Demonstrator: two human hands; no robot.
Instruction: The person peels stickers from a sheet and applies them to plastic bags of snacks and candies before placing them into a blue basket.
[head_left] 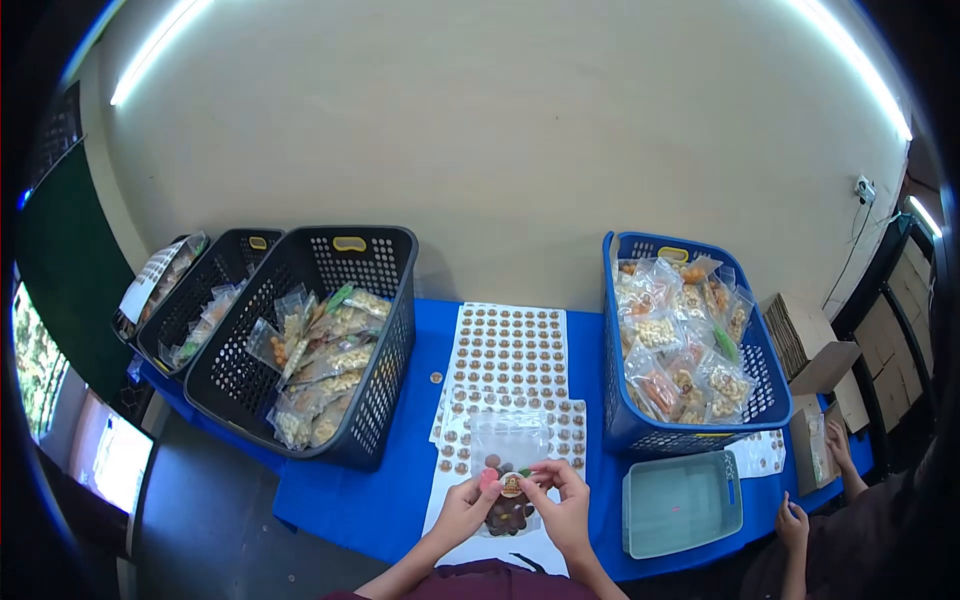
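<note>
Low in the middle of the head view, my left hand (466, 512) and my right hand (563, 505) pinch a round sticker (511, 486) between their fingertips, one at each side. It overlaps the front of a clear plastic bag (510, 432) with dark round pieces in its lower part. Something pink shows right by my left fingertips. Under the bag lie white sheets of round stickers (510, 345), spread over the blue tablecloth (400, 500). One loose round sticker (436, 378) lies on the cloth left of the sheets.
Black baskets (375, 400) of packed snack bags stand at the left. At the right are a blue basket (690, 440) of similar bags and a pale green tub (683, 505). Another person's hands (840, 445) are at a cardboard box (808, 450) on the far right.
</note>
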